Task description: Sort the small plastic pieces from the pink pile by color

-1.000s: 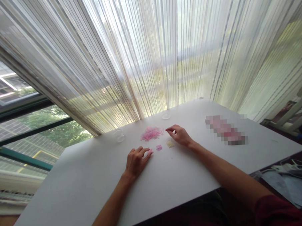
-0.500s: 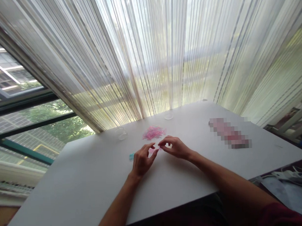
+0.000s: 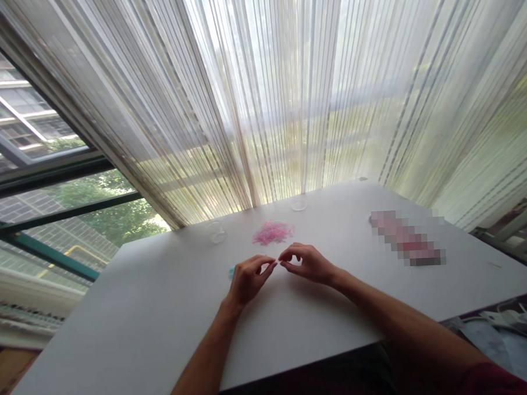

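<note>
Over the middle of the white table [image 3: 172, 318], my left hand [image 3: 251, 278] has its thumb and index finger pinched together. My right hand [image 3: 309, 263] faces it in a similar pinch, and the fingertips of both hands nearly meet. Whatever is between them is too small to make out. Just beyond the hands lies a loose pile of thin pink and purple pieces [image 3: 272, 232]. A small teal bunch [image 3: 231, 273] shows at the left edge of my left hand, partly hidden by it.
Two clear round containers stand near the back edge, one at the left [image 3: 216, 232] and one farther right [image 3: 299, 204]. A blurred-out reddish object [image 3: 407, 238] lies on the right side. A striped sheer curtain [image 3: 277, 104] hangs behind the table; cables [image 3: 509, 320] lie at the lower right.
My left thumb and index finger have closed into a pinch, and the two hands' fingertips have come closer. Pink bits seen between the hands before no longer show. The view has shifted slightly.
</note>
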A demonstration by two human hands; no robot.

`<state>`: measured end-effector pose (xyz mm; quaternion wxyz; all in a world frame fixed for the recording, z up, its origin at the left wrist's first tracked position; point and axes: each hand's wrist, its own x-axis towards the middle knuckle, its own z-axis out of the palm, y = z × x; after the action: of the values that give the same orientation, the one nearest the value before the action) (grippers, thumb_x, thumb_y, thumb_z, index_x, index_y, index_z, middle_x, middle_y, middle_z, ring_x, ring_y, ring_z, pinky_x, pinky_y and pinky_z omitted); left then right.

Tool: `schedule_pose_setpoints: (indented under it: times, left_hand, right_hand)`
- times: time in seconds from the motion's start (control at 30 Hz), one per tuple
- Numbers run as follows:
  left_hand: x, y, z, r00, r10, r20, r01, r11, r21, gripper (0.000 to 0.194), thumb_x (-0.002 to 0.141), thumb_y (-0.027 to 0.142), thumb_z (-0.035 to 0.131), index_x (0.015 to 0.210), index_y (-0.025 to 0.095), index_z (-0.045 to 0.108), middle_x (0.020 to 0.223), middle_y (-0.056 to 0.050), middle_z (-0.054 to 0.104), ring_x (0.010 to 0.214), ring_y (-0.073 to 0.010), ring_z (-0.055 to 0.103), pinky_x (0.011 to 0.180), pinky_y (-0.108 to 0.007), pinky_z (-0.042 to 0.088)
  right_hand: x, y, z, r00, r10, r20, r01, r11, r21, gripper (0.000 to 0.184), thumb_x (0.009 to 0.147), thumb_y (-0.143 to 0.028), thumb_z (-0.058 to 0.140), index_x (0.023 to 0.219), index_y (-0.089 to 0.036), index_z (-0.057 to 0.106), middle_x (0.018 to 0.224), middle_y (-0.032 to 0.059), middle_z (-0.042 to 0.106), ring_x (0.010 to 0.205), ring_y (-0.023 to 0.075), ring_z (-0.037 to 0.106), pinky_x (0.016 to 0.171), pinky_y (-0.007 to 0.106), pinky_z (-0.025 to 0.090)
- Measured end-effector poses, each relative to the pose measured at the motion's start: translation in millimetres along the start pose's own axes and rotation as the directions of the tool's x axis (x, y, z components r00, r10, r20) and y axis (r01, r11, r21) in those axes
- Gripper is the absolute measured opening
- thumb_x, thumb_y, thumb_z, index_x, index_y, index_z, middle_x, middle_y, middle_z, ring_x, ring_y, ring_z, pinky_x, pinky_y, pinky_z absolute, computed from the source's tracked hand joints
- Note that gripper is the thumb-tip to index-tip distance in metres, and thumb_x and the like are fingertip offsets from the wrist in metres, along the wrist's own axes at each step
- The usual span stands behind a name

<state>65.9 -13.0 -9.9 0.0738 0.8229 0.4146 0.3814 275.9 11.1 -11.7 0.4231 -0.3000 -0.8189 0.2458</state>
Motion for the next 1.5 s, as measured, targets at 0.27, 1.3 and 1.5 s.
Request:
schedule_pose_setpoints:
  times: [0.27,1.3,1.5]
  left_hand:
    - [-0.9,-1.5,-0.5,1.000,0.009,0.004,-0.009,1.000,0.018,0.021,0.091,0.035,0.057,0.090,0.019,0.071,0.086,-0.004,0.073,0.053,-0.0075,0.053,0.057,-0.020,0.046]
    - [4.7,-20.0,-29.6,0.964,-0.225,0.141,0.238,0.968,-0.080,0.022,0.084,0.036,0.063,0.086,0.018,0.075,0.068,0.000,0.066,0.052,-0.0084,0.043,0.052,-0.020,0.039]
    - [1.1,-46.9,-58.5,0.935,-0.308,0.178,0.323,0.945,-0.056,0.029,0.081,0.044,0.064,0.085,0.018,0.077,0.077,-0.004,0.065,0.057,-0.0103,0.045,0.052,-0.022,0.038]
  right_hand:
    - [-0.2,2.6,0.5,1.000,0.002,-0.007,-0.002,1.000,-0.017,0.003,0.081,-0.020,0.063,0.082,-0.019,0.067,0.074,0.0017,0.066,0.070,0.0133,0.059,0.064,0.025,0.049]
    - [1.4,6.2,-1.1,1.000,0.001,-0.025,-0.002,0.999,-0.050,0.005,0.080,-0.014,0.062,0.079,-0.018,0.065,0.074,0.0016,0.065,0.069,0.0125,0.058,0.066,0.025,0.049]
    - [2.0,15.8,-6.3,0.997,0.031,-0.066,-0.036,0.996,-0.080,0.007,0.083,-0.017,0.060,0.080,-0.019,0.066,0.074,0.0014,0.064,0.070,0.0130,0.058,0.067,0.026,0.048]
